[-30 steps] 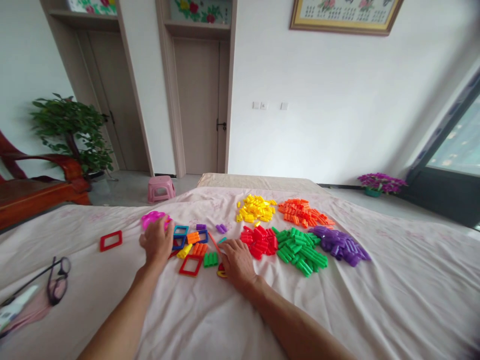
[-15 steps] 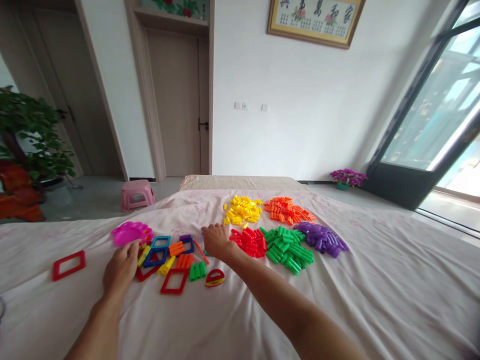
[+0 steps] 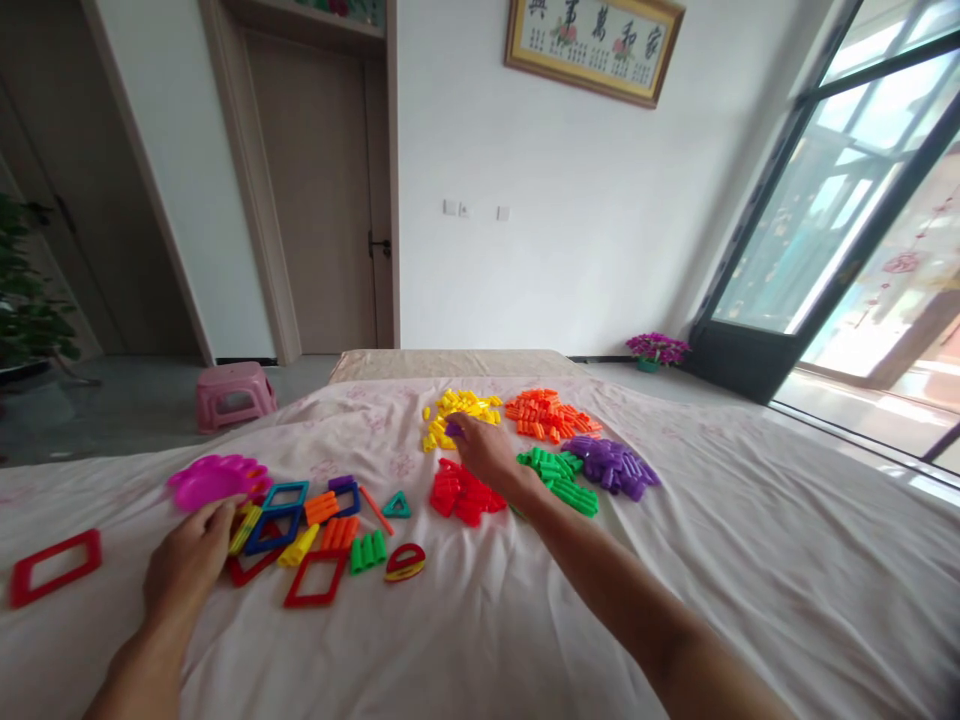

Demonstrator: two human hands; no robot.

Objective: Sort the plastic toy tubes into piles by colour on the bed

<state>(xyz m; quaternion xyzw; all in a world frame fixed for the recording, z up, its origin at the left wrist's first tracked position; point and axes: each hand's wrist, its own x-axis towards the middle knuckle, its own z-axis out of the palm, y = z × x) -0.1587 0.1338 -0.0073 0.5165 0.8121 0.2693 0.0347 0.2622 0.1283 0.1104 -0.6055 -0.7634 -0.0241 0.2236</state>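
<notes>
In the head view my right hand [image 3: 484, 448] is closed on a small purple plastic block [image 3: 454, 430], held above the table between the yellow pile [image 3: 465, 403] and the red pile [image 3: 466, 494]. My left hand [image 3: 191, 545] rests with curled fingers beside the pink scalloped bowl [image 3: 214, 484], its fingertips against or just next to a yellow block [image 3: 244, 528]. What those fingers hold, if anything, is hidden. Right of them lie blue square frames [image 3: 274, 530], orange blocks [image 3: 322, 508], green blocks [image 3: 368, 551] and a red square frame [image 3: 316, 578].
Piles of orange [image 3: 551, 414], green [image 3: 574, 495] and purple blocks [image 3: 613, 466] lie on the right. A red frame [image 3: 56, 567] is at far left, and a teal triangle [image 3: 397, 505] sits mid-table. The tablecloth [image 3: 465, 640] is wrinkled. Behind stands a pink stool [image 3: 236, 395].
My right hand has moved from beside the loose frames, rightward and away from me, to the piles, with a purple block in it. My left hand stays by the bowl. The view has turned right.
</notes>
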